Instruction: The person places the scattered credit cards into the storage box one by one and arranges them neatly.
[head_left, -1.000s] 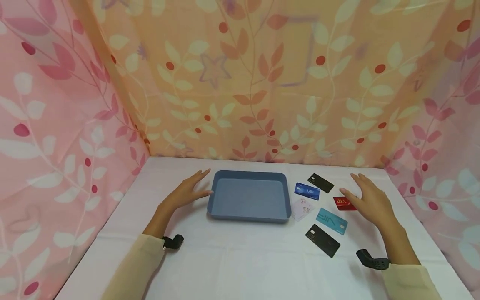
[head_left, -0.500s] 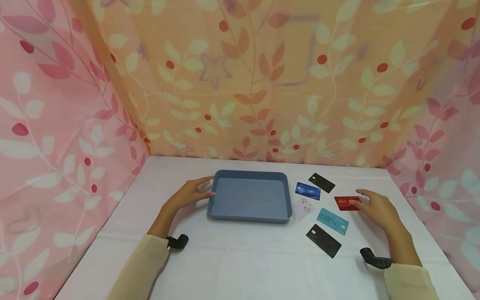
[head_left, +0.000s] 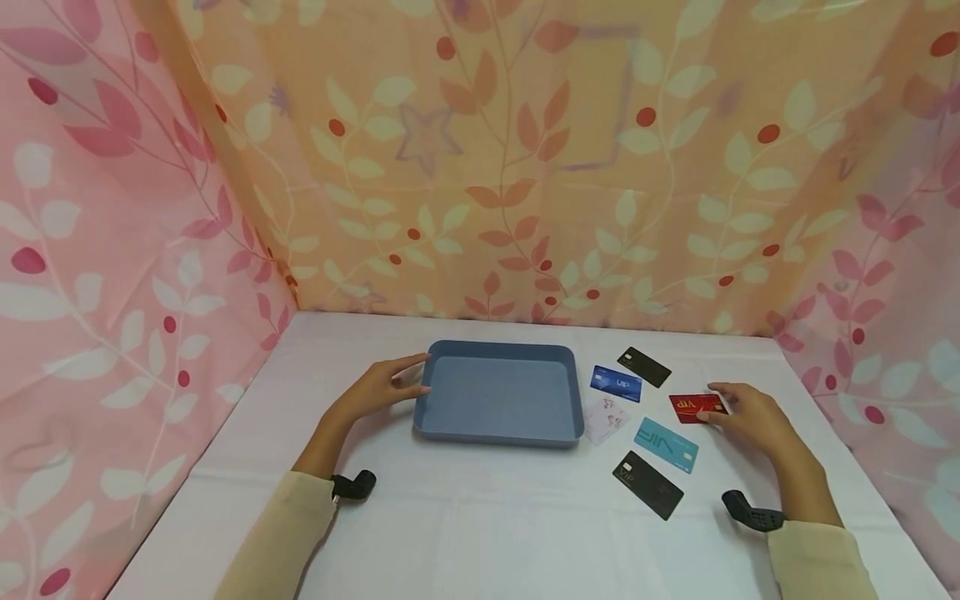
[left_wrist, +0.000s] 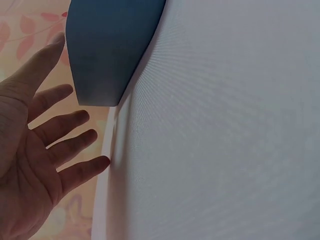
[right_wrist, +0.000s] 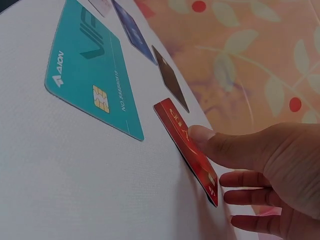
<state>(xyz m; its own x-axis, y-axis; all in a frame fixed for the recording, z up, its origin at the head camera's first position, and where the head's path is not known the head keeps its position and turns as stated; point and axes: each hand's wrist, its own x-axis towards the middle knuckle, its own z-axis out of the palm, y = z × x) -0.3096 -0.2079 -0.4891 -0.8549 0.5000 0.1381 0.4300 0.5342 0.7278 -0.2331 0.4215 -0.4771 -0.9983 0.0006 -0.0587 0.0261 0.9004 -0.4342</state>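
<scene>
In the head view my left hand (head_left: 373, 388) is at the left end of a blue-grey tray (head_left: 495, 402), thumb and fingertips right at its rim. Its fingers are spread and relaxed in the left wrist view, beside the tray's corner (left_wrist: 107, 60). On the right, my right hand (head_left: 756, 418) pinches a red VIP card (head_left: 685, 407) by its right end, thumb at the near long edge and index finger at the far one. A dark shadow shows under that end of the red card (right_wrist: 182, 145) in the right wrist view. The other right fingers extend beyond the card.
Between tray and right hand lie a teal card (head_left: 666, 444), a blue card (head_left: 616, 383), a pale patterned card (head_left: 606, 419) and two black cards, one far (head_left: 644, 367), one near (head_left: 648, 485). A white cloth (head_left: 465, 533) covers the table; patterned curtains (head_left: 330, 183) enclose it.
My right hand has come down and back from above the red card and now pinches its right end. My left hand has moved slightly right, to the tray's rim.
</scene>
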